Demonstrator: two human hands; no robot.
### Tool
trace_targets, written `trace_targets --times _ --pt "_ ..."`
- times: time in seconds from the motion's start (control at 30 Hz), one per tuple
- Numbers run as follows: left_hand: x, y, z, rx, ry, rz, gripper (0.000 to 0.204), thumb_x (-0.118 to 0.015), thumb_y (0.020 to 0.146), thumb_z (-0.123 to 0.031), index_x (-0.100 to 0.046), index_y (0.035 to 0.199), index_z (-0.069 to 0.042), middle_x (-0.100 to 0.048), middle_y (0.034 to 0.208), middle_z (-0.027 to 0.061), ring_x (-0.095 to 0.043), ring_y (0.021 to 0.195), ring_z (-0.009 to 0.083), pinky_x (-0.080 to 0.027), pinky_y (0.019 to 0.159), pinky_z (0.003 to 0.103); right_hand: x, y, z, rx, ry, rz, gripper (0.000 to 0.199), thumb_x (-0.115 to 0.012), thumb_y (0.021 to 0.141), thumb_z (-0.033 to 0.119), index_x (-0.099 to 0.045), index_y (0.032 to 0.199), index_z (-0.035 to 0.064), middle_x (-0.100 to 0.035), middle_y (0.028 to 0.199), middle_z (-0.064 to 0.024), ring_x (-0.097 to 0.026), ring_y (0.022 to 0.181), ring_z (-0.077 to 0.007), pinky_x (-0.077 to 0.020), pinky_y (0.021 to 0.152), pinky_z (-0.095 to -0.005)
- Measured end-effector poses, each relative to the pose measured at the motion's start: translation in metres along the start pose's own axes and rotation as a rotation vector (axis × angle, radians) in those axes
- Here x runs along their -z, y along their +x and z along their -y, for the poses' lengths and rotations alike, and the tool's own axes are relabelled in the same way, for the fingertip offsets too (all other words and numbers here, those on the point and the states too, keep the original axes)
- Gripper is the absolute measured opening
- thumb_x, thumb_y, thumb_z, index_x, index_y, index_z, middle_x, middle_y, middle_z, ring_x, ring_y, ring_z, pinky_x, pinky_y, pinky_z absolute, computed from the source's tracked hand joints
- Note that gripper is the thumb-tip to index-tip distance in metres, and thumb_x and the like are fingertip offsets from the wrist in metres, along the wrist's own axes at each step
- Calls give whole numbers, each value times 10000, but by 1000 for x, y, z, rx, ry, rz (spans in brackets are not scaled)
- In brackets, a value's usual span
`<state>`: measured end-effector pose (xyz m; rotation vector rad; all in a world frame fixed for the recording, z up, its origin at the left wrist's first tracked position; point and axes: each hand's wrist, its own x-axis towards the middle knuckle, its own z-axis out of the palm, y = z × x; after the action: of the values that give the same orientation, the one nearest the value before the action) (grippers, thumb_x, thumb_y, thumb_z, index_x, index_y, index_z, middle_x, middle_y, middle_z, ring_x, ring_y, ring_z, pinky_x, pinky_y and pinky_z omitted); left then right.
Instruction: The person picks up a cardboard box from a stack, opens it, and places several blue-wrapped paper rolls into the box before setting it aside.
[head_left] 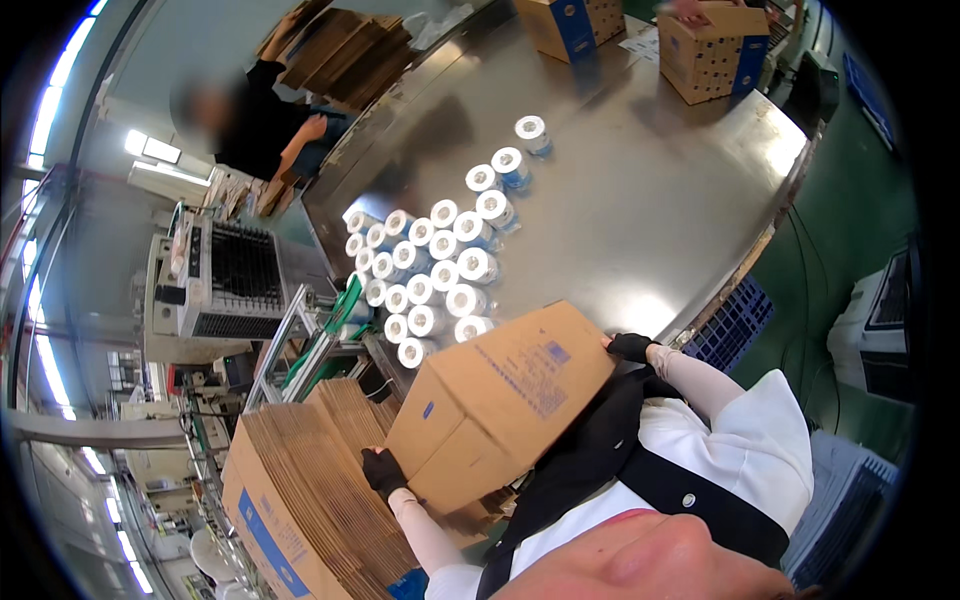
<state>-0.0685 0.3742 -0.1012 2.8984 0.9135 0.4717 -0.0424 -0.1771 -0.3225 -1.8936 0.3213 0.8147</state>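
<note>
Between my hands is a brown cardboard box [500, 390], tilted at the near edge of the metal table. My left hand [383, 472], in a black fingerless glove, grips its lower left edge. On the far right edge of the same box, my right hand [630, 347] closes in a matching glove. Dark print marks one face of the box; its opening is out of sight. Beyond it stand many white rolls [422, 320] with blue lower wrapping, grouped upright on the table [620, 200].
Stacked flat cartons [310, 480] lie beside my left arm. A metal frame [300, 335] stands at the table's left. Two cartons, one a box with a blue stripe [700, 55], sit at the far end. A person [250, 125] handles flattened cardboard [345, 55]; another person's hand [688, 10] touches the striped box.
</note>
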Motion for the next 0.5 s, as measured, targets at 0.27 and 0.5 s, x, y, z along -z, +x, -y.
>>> trace_targets --times 0.27,0.5 --pt "-95 -32 126 330 13 -88 284 -428 881 -200 -627 727 -68 -644 685 134 -635 627 304 -496 520 376 57 -20 54 515 260 268 360 -510 915 308 -623 1018 -18 -649 912 -41 -567 843 -108 -457 729 -274" --pt "-167 -170 -64 769 -1777 573 251 -421 927 -332 -554 890 -122 -610 818 84 -622 747 203 -502 646 321 161 -103 112 711 260 -131 427 -419 948 326 -527 1115 -52 -574 1069 -90 -520 983 -153 -403 845 -285"
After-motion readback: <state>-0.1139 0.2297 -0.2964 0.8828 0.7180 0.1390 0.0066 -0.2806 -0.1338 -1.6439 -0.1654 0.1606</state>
